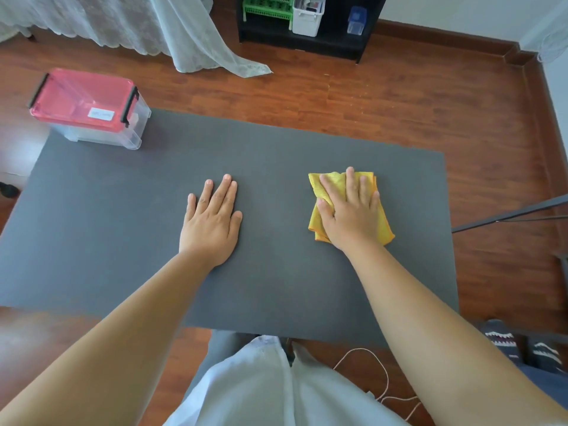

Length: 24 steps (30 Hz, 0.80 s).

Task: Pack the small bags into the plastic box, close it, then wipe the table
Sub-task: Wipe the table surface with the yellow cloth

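A clear plastic box [101, 133] with a pink lid and black side latches stands closed at the table's far left corner. The dark grey table [123, 226] fills the middle of the view. My right hand [350, 210] lies flat, fingers spread, pressing on a folded yellow cloth [384, 226] right of the table's centre. My left hand [212, 219] rests palm down on the bare tabletop near the centre, fingers apart, holding nothing. No small bags show outside the box.
Brown wooden floor surrounds the table. A black shelf [307, 44] with a green basket [267, 7] and white bin [307, 16] stands at the back. White lace curtain [184, 35] hangs at back left. A dark metal bar [507, 215] reaches in at the right. A white cord [384, 373] lies below.
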Each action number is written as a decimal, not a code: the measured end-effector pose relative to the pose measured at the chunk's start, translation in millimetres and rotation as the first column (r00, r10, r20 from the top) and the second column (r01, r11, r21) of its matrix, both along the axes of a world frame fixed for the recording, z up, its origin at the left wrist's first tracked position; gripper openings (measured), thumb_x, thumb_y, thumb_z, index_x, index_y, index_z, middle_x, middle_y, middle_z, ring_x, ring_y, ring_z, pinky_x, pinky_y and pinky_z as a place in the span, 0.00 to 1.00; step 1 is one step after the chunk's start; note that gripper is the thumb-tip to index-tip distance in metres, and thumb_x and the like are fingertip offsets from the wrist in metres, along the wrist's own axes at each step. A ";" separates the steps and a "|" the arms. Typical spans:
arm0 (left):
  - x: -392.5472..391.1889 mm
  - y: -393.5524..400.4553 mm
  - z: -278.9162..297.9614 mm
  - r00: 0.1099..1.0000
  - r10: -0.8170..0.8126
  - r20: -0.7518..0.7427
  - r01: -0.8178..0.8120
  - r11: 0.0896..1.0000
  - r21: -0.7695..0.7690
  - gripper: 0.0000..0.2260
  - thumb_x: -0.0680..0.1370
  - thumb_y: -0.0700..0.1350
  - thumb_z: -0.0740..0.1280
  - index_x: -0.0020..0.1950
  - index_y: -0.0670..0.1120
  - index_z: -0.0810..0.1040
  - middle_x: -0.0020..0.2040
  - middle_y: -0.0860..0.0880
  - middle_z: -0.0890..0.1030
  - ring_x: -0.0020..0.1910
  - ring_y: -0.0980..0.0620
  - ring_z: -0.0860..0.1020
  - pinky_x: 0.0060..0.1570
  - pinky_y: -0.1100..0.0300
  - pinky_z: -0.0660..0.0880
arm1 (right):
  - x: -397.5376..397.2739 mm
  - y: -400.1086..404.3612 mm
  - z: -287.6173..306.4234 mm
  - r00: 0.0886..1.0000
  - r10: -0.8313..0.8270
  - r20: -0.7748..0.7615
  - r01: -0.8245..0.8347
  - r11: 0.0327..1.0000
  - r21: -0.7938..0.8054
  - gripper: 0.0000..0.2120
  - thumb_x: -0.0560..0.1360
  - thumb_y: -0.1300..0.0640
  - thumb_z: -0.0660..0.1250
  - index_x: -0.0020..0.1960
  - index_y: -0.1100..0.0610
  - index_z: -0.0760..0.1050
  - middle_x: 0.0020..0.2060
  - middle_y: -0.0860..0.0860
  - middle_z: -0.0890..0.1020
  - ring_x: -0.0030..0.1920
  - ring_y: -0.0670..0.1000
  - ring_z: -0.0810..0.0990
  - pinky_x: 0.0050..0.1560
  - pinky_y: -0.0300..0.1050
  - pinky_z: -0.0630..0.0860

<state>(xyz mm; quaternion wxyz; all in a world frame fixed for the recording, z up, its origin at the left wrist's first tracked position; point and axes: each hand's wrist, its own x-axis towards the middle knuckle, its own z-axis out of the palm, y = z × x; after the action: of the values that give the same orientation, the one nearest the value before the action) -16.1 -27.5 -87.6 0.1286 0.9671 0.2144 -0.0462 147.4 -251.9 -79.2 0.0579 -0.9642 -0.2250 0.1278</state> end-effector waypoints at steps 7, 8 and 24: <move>-31.4 -15.1 4.9 1.000 -0.002 -0.021 0.002 1.000 -0.002 0.25 0.82 0.54 0.45 0.79 0.49 0.49 0.79 0.54 0.48 0.78 0.46 0.46 0.74 0.46 0.45 | -65.4 -61.2 -1.6 0.967 0.253 0.025 -0.254 0.966 0.038 0.24 0.77 0.38 0.49 0.74 0.34 0.57 0.79 0.49 0.53 0.78 0.58 0.49 0.73 0.63 0.47; -36.1 -15.5 5.0 1.000 -0.007 -0.024 0.007 1.000 0.002 0.25 0.82 0.54 0.45 0.79 0.50 0.49 0.79 0.55 0.47 0.78 0.47 0.46 0.73 0.46 0.45 | -64.1 -77.8 -1.2 0.975 0.221 0.034 -0.222 0.974 0.041 0.24 0.77 0.38 0.49 0.73 0.34 0.59 0.78 0.50 0.54 0.77 0.58 0.51 0.73 0.64 0.49; -85.3 -6.7 5.8 0.996 0.088 0.019 -0.087 0.996 -0.031 0.25 0.82 0.52 0.46 0.79 0.51 0.52 0.79 0.55 0.51 0.77 0.48 0.48 0.74 0.48 0.45 | -47.0 -16.6 1.2 0.999 -0.038 0.037 0.039 0.999 -0.013 0.24 0.79 0.38 0.47 0.75 0.36 0.54 0.79 0.53 0.49 0.77 0.60 0.48 0.73 0.64 0.45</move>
<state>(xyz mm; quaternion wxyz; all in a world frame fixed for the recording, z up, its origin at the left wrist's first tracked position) -101.4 -34.2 -81.8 0.1473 0.9552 0.2545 -0.0340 100.4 -268.5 -78.1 0.0496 -0.9709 -0.2066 0.1105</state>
